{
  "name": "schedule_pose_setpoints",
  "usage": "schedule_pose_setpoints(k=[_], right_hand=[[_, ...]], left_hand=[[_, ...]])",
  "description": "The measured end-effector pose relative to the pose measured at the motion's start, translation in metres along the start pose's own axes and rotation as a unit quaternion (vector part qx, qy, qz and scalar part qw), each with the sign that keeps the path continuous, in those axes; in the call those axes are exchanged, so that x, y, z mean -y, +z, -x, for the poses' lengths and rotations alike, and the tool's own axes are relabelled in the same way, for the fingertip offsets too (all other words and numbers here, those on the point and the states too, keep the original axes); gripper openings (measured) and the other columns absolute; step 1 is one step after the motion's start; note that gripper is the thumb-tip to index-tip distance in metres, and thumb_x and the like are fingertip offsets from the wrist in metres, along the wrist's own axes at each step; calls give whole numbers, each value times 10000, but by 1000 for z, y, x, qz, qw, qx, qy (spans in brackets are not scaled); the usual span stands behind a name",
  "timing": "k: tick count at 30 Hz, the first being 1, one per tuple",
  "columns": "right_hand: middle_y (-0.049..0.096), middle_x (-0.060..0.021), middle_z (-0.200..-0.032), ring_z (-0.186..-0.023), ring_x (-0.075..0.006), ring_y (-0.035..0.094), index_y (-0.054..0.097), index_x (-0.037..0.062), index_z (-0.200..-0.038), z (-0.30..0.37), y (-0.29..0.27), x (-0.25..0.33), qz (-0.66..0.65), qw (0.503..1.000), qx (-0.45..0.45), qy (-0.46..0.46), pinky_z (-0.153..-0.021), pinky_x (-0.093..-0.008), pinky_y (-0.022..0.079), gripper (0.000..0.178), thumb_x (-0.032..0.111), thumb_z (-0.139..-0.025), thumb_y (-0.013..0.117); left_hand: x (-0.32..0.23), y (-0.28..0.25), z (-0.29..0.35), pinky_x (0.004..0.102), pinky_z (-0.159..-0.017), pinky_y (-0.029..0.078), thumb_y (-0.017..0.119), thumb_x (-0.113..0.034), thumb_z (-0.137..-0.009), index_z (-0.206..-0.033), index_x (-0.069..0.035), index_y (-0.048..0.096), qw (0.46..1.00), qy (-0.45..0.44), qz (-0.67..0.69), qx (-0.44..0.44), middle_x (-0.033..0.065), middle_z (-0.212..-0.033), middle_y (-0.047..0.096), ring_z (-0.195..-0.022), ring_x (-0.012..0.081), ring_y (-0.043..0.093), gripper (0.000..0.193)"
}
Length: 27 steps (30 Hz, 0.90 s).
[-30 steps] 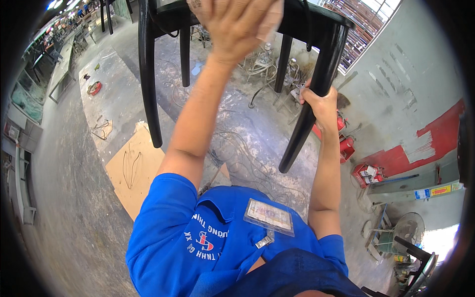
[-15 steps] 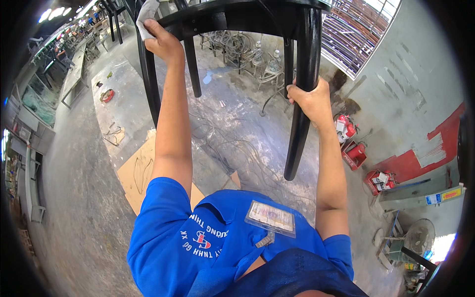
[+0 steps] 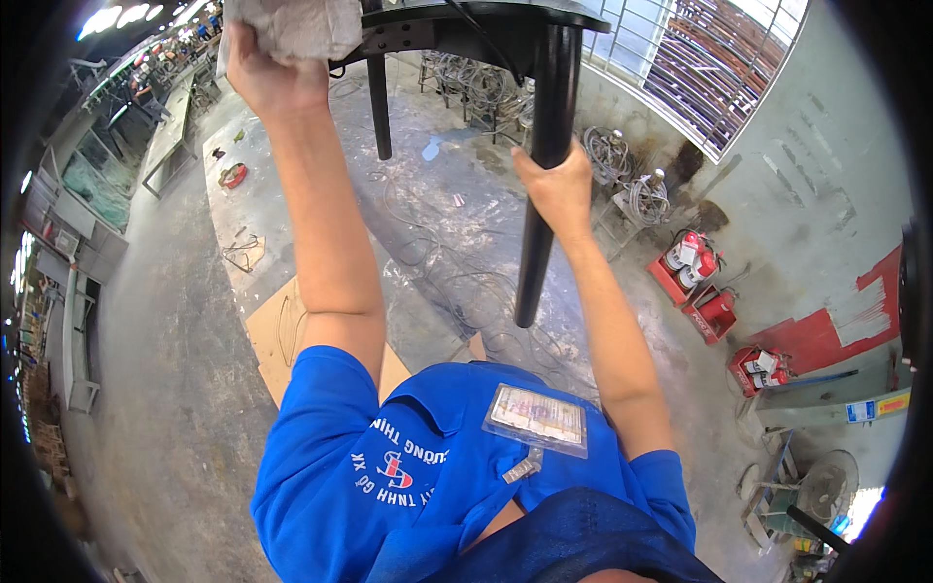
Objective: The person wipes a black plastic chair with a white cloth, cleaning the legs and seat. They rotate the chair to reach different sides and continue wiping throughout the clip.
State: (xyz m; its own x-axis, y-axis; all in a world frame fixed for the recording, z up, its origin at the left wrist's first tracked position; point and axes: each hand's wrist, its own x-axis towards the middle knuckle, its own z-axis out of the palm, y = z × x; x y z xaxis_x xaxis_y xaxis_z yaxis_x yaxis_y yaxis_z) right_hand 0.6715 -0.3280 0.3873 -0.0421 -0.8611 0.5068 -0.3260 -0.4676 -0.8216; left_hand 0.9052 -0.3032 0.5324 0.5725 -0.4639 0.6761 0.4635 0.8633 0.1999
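Up in front of me is a glossy black chair (image 3: 496,41), its legs pointing down and its upper part cut off by the frame's top edge. My right hand (image 3: 562,194) is wrapped round the near right leg (image 3: 536,267), which ends above the floor. In my left hand (image 3: 275,92), raised at the upper left, is a crumpled grey-white cloth (image 3: 309,29). The cloth is beside the chair's curved rail and hides part of it; I cannot tell whether they touch. A farther leg (image 3: 380,112) hangs behind the rail.
Cables (image 3: 457,272) trail over the concrete floor, near a flat piece of cardboard (image 3: 267,325). Fire extinguishers (image 3: 692,260) in red holders line the right wall, below a barred window (image 3: 724,63). A fan (image 3: 831,478) is at the lower right. Long tables (image 3: 173,131) stand far left.
My left hand and the cloth have shifted left, and the cloth now shows spread wider. The chair and my right hand have moved left in view, while the background has shifted right.
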Motion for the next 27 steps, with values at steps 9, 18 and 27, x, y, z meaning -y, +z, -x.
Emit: schedule_pose_setpoints(k=[9, 18, 27], right_hand=[[642, -150, -844, -783, -288, 648, 471, 17, -1118, 13, 67, 1, -223, 969, 100, -22, -707, -383, 485, 637, 574, -837, 600], [518, -35, -661, -531, -127, 562, 509, -8, -1007, -1, 91, 8, -169, 982, 40, -71, -499, -275, 461, 553, 535, -901, 533], [507, -29, -611, -536, -129, 572, 497, 5, -1002, -19, 98, 11, -174, 982, 77, -9, -508, -271, 454, 580, 573, -887, 521]], left_hand=[[15, 24, -52, 267, -556, 461, 451, -388, -948, -1111, -99, 573, 984, -159, -21, 82, 1, -775, 552, -648, 138, 541, 353], [-3, -18, -34, 216, -353, 153, 398, -478, -949, -1173, -79, 577, 978, -168, 78, 94, -81, -517, 183, -383, 60, 187, 491], [15, -29, -43, 220, -358, 155, 497, -243, -932, -1072, -74, 640, 986, -94, -123, 56, -80, -507, 203, -372, 54, 202, 262]])
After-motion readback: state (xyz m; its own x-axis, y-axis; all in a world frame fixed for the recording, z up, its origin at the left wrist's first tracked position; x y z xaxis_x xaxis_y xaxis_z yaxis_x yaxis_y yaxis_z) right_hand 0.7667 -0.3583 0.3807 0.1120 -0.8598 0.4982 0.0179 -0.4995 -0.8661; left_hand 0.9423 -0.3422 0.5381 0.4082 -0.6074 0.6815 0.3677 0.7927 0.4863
